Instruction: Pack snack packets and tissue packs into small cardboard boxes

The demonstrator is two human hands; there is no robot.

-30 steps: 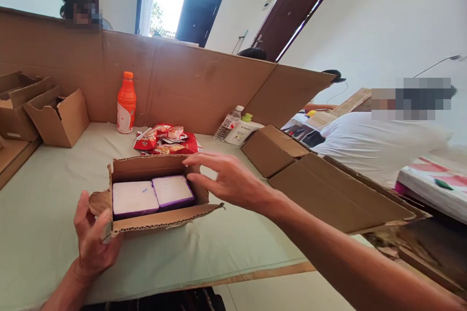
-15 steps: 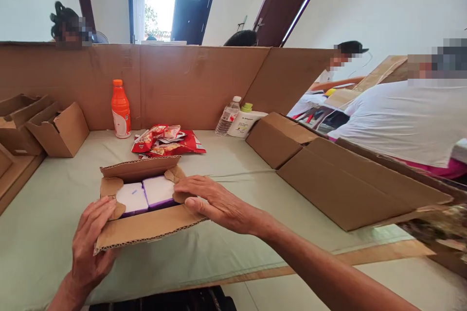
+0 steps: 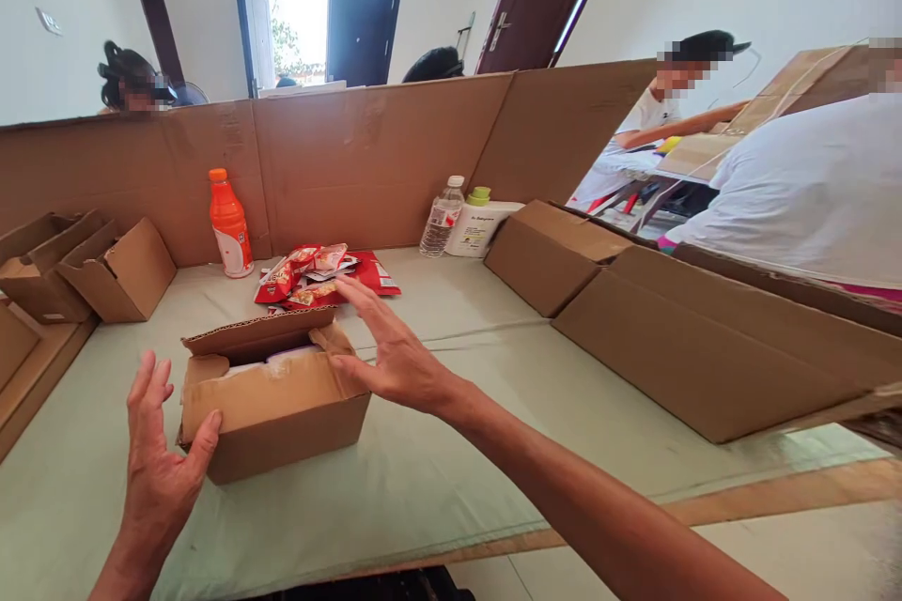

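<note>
A small cardboard box [image 3: 282, 437] sits on the green cloth between my hands. Its near flap [image 3: 264, 392] lies folded inward over much of the opening, while the far flap [image 3: 243, 335] stands up. Behind the near flap, only slivers of the white packs [image 3: 292, 354] inside show. At the box's left side is my left hand [image 3: 165, 460], open, its fingers raised and its thumb at the near left corner. My right hand [image 3: 401, 357] is open over the right end, fingers stretched forward and the thumb by the near flap's edge; whether it touches cannot be told.
Red snack packets [image 3: 317, 277] lie just beyond the box. Behind them stand an orange bottle [image 3: 230, 225], a clear water bottle [image 3: 443, 221] and a white bottle [image 3: 479, 230]. Cardboard boxes line the left and right sides. A tall cardboard panel [image 3: 366, 155] closes the back; other people sit beyond.
The box's near flap, tilted out toward me before, is now folded in over the white packs. Both hands have loosened from the box, their fingers lifted and spread.
</note>
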